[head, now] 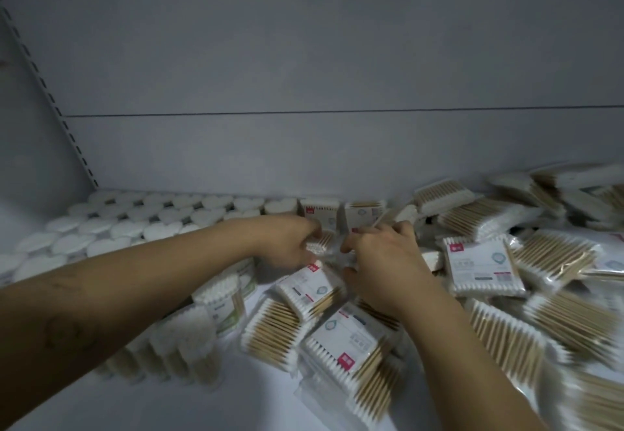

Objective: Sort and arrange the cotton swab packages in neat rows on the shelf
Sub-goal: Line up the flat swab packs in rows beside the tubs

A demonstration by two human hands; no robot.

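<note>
On shelf (169, 410), just past centre: one flat swab packet (323, 245), found pinched at both ends. Left grip (290, 245) curled on its nine o'clock end, right grip (378, 255) curled on its three o'clock end; could not tell exact finger placement through blur. Judged mid-placement, bound for two upright packets (319, 211) standing at twelve o'clock against back wall (304, 59).

Judged best for the step: kept upright with label forward, squared flush beside the standing pair, top edges level. Gripped by the stiff stick section rather than the soft tips. Let go only once leaning on a neighbour; judged thin, light and prone to topple otherwise.

Recorded from three to five o'clock: loose heap of packets (483, 268). Clear crinkly film, pale wooden sticks packed parallel, white fluffy tips, white label cards with red tags. Overlapped at all angles; judged slippery, likely to slide when one was drawn out.

Recorded from nine to eleven o'clock: white-lidded tubs (135, 228), rounded lids, set in close rows.

Recorded at seven o'clock: clear tubs (189, 339) of swabs, smooth-walled, in a line.
</note>
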